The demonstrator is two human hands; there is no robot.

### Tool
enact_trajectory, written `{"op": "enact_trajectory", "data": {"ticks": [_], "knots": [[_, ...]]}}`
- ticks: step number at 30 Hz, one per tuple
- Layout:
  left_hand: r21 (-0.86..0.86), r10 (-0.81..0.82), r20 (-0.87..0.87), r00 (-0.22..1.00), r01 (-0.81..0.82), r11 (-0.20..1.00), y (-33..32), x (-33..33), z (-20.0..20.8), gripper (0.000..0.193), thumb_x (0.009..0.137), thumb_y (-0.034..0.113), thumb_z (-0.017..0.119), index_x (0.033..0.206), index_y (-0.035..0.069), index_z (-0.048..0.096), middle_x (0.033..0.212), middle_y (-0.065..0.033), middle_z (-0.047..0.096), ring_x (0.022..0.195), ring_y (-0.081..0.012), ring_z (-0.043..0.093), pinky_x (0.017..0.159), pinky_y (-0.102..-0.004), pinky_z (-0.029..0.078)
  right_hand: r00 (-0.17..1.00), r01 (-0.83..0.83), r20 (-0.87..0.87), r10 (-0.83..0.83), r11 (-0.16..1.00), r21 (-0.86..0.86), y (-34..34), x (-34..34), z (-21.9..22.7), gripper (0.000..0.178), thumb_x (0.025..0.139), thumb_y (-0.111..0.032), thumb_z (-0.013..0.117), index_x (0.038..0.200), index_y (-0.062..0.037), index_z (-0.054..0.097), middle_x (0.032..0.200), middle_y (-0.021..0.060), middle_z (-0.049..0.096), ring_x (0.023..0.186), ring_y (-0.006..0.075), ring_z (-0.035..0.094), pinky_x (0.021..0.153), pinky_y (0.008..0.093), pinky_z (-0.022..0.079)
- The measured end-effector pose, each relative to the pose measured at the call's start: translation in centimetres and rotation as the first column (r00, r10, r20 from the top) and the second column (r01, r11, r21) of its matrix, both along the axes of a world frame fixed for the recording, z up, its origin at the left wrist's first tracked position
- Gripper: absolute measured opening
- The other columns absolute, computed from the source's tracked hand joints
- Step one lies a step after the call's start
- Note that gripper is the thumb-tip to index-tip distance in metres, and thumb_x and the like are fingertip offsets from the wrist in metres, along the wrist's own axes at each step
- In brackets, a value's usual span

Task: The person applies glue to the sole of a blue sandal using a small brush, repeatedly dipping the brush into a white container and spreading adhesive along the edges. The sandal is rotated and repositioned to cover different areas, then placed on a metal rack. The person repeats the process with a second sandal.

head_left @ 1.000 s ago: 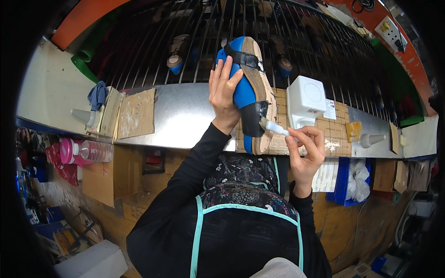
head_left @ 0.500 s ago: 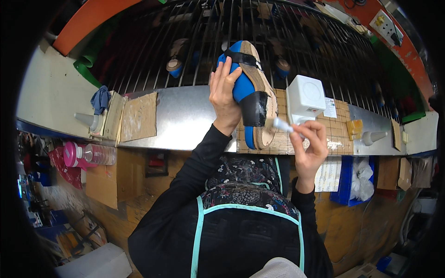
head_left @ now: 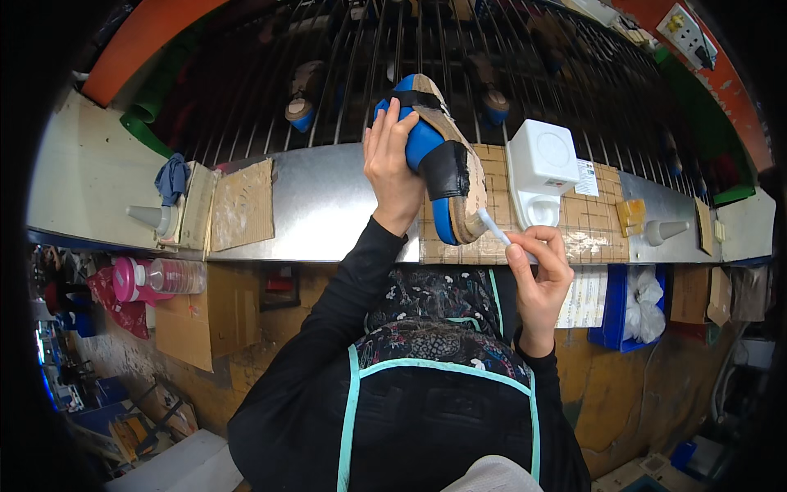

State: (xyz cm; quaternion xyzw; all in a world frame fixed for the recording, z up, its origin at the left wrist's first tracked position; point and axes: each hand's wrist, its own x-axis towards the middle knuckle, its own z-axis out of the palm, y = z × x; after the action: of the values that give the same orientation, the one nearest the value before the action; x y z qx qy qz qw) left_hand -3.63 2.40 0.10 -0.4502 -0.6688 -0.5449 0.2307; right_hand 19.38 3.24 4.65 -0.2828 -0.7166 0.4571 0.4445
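My left hand (head_left: pixel 392 172) is closed around the side of a sandal on a blue shoe last (head_left: pixel 426 148), holding it tilted with its sole side turned up. Two black straps (head_left: pixel 449 170) wrap over the tan sole edge. In my right hand (head_left: pixel 541 283) a slim brush with a pale handle (head_left: pixel 493 227) is pinched between thumb and fingers. Its tip meets the sole near the end closest to me. Behind my right hand stands a white dispenser (head_left: pixel 545 156) with a small round cup at its front.
Brown cardboard (head_left: pixel 602 234) covers part of the metal bench (head_left: pixel 320 193). Cone-shaped grey pieces (head_left: pixel 666 231) stand at both sides, one by a yellow block (head_left: pixel 630 216). Beyond the bench run metal bars (head_left: pixel 369 82), with more sandals on lasts (head_left: pixel 301 113) among them.
My right hand has moved slightly down and left, bringing the brush tip to the near end of the sole. My left hand keeps its hold; the sandal has shifted slightly left.
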Motion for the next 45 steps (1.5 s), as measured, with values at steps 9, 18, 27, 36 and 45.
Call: {"op": "enact_trajectory", "data": {"ticks": [9,18,27,36,45], "knots": [[-0.017,0.037,-0.024,0.999,-0.037,0.999,-0.2,0.0,-0.1,0.054,0.068,0.012,0.081,0.118,0.012,0.060,0.138,-0.0173,0.052,0.128,-0.0436,0.045,0.108,-0.0563,0.031,0.990,0.128,0.032,-0.135,0.977,0.170,0.3,-1.3,0.3,0.015,0.082,-0.005,0.072,0.097,-0.0028,0.074,0.090,0.0039,0.055,0.070,0.0099,0.051,0.056,0.0210,0.041],[-0.042,0.036,0.013,0.999,-0.036,0.998,-0.1,-0.3,0.1,0.054,0.068,0.011,0.080,0.117,0.014,0.060,0.136,-0.0166,0.054,0.128,-0.0398,0.047,0.107,-0.0589,0.029,0.997,0.069,0.023,-0.078,0.964,0.255,1.4,-1.4,0.6,0.018,0.080,-0.005,0.074,0.098,-0.0054,0.075,0.090,0.0044,0.057,0.074,0.0120,0.053,0.059,0.0221,0.042],[-0.217,0.000,0.150,0.989,0.032,0.976,-0.7,0.6,1.5,0.051,0.067,0.012,0.081,0.112,0.017,0.059,0.124,-0.0126,0.062,0.120,-0.0335,0.055,0.105,-0.0666,0.019,1.000,0.020,-0.024,-0.014,0.955,0.294,2.1,-1.7,0.9,0.018,0.079,-0.004,0.074,0.097,-0.0043,0.074,0.090,0.0040,0.056,0.073,0.0108,0.051,0.058,0.0221,0.041],[-0.347,-0.169,0.308,0.936,0.276,0.896,-2.1,0.2,3.7,0.047,0.064,0.011,0.080,0.104,0.015,0.056,0.082,-0.0043,0.070,0.086,-0.0288,0.067,0.095,-0.0576,0.031,0.996,-0.069,-0.029,0.087,0.915,0.398,4.3,-2.7,2.8,0.018,0.078,-0.003,0.075,0.096,-0.0048,0.074,0.089,0.0040,0.058,0.072,0.0104,0.053,0.056,0.0214,0.041],[-0.446,-0.325,0.401,0.857,0.492,0.747,-3.1,-0.9,4.0,0.076,0.053,0.005,0.083,0.124,0.014,0.055,0.094,-0.0102,0.071,0.095,-0.0348,0.067,0.083,-0.0384,0.051,0.987,-0.127,-0.030,0.156,0.886,0.445,5.4,-4.0,3.9,0.018,0.078,-0.004,0.075,0.096,-0.0044,0.074,0.089,0.0040,0.058,0.072,0.0102,0.053,0.055,0.0214,0.042]]}}
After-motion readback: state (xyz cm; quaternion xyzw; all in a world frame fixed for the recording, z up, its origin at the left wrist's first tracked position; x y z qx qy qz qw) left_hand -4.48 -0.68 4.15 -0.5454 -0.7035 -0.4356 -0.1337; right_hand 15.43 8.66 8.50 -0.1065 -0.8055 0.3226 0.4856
